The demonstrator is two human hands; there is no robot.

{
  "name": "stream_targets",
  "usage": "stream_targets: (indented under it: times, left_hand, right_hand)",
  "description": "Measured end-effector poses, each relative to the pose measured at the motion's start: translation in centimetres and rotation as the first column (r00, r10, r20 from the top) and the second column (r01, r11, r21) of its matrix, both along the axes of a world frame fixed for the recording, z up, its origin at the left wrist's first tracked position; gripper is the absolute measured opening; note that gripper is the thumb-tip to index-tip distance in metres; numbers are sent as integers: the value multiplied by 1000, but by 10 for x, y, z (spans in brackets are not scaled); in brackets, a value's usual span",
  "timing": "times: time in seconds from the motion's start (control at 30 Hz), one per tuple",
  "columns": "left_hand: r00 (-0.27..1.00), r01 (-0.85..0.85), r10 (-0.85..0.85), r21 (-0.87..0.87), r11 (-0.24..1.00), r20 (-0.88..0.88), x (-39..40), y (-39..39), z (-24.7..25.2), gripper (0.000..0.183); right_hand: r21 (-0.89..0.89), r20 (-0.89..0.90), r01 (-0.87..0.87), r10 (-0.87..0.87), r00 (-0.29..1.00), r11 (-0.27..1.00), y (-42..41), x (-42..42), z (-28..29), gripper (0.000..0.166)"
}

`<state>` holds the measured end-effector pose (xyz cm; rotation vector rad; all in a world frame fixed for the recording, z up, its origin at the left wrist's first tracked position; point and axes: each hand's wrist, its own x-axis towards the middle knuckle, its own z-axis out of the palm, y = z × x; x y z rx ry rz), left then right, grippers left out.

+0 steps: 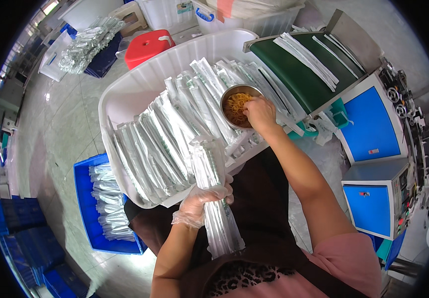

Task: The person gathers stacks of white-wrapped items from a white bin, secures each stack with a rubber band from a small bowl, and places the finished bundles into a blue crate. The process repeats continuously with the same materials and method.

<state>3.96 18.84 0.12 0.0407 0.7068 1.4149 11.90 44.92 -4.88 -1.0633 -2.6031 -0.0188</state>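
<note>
My left hand [206, 203], in a clear plastic glove, is closed around a bundle of long packets in clear and white wrapping [210, 164], held upright over my lap. My right hand [261, 111], bare, reaches into a round steel bowl [242, 88] of yellow-orange rubber bands [236, 104]; its fingertips are among the bands, and whether they grip one is hidden. The bowl rests on many similar wrapped packets [155, 145], which lie side by side in a large white plastic tub [125, 89] in front of me.
A green conveyor belt [285, 70] carrying slim white packets ends over the tub's right side. Blue-panelled machine cabinets [370, 126] stand at right. On the floor at left is a blue crate [84, 208] of packets. A red stool [149, 46] stands behind the tub, near more white bins [162, 13].
</note>
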Motion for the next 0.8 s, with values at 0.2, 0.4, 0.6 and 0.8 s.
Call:
stream_targets:
  times: [0.2,0.4,0.6,0.8]
  left_hand:
    - [991,-102,99,-21,995,-87,-6,-8,-1,59]
    - [942,-96,115,75,993,-317,-12,-9,7,56]
    - [939,-113,106,-1,994,-326,-11,-13,16,34]
    - [957,-108,152,183,977,-248,-8,-26,12,49]
  right_hand:
    - [-58,-156,28,-36,987,998,-1,3,-3,5]
    - [-82,-275,-77,52,960,994,-38,5,22,5]
    - [-451,-463,-531,320,826,717,-131,16,71,9]
    - [-194,-243,-415,366,898,889,-137,2,73,10]
